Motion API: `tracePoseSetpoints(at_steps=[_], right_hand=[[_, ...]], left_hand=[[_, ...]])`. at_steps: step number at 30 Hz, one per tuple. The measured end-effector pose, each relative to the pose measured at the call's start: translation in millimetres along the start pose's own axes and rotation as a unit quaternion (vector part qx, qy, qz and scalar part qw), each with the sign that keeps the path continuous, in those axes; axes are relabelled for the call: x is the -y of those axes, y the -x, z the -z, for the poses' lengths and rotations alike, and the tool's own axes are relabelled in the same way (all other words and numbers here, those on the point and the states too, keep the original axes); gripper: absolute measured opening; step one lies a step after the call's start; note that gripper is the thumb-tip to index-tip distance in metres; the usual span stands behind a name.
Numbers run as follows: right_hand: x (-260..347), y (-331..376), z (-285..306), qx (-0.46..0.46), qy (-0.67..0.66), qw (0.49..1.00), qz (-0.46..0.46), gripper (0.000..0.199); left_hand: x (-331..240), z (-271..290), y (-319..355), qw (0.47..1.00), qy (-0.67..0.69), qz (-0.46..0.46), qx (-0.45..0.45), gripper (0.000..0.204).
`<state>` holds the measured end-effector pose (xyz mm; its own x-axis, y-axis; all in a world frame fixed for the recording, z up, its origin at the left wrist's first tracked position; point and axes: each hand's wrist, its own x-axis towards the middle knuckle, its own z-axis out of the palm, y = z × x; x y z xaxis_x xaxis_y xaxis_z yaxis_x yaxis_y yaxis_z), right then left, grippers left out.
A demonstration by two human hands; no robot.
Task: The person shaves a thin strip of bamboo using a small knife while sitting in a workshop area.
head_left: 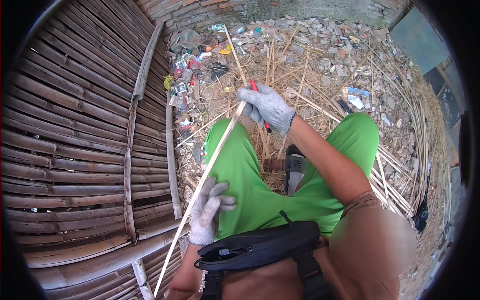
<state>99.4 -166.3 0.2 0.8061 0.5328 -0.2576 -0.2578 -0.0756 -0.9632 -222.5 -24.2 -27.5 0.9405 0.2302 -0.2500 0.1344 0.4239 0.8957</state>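
Observation:
My right hand [266, 106], in a grey knitted glove, is closed around a slim red tool [254, 86] with a black end; the fingers hide its middle, and I see no blade. The same hand grips a long pale bamboo strip [216, 155]. From beyond the glove, the strip slants down past my left knee to the lower left edge. My left hand [209, 210], also gloved, lies beside the strip at my left thigh, fingers spread. Whether it touches the strip I cannot tell. My knees are bent in green trousers [280, 210].
A bamboo-slat structure [85, 135] fills the left side, and a brick wall [200, 12] stands at the back. Loose split strips [395, 185] lie to the right. Litter and shavings [280, 65] cover the ground ahead. A black bag [260, 245] sits across my waist.

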Motion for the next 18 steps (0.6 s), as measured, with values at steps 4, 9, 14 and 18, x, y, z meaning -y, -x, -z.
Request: tracePoseSetpoints(at_steps=[4,9,14,18], right_hand=[[17.9,1.8,-5.2,0.019,-0.014,1.000,0.018,0.034],[36.7,5.0,6.2,0.026,-0.035,0.998,0.052,0.035],[19.7,8.8,-4.0,0.020,-0.096,0.995,0.026,0.043],[-22.5,22.9,-26.2,0.180,-0.103,0.977,-0.042,0.051]], left_hand=[[21.5,-3.0,-22.8,0.975,0.192,-0.114,-0.018,0.079],[6.1,-14.5,-40.8,0.933,0.311,-0.181,-0.030,0.066],[-19.2,-24.1,-41.8,0.924,0.101,-0.348,-0.119,0.054],[-42.1,-21.4,-38.7,0.876,0.061,-0.443,-0.178,0.049]])
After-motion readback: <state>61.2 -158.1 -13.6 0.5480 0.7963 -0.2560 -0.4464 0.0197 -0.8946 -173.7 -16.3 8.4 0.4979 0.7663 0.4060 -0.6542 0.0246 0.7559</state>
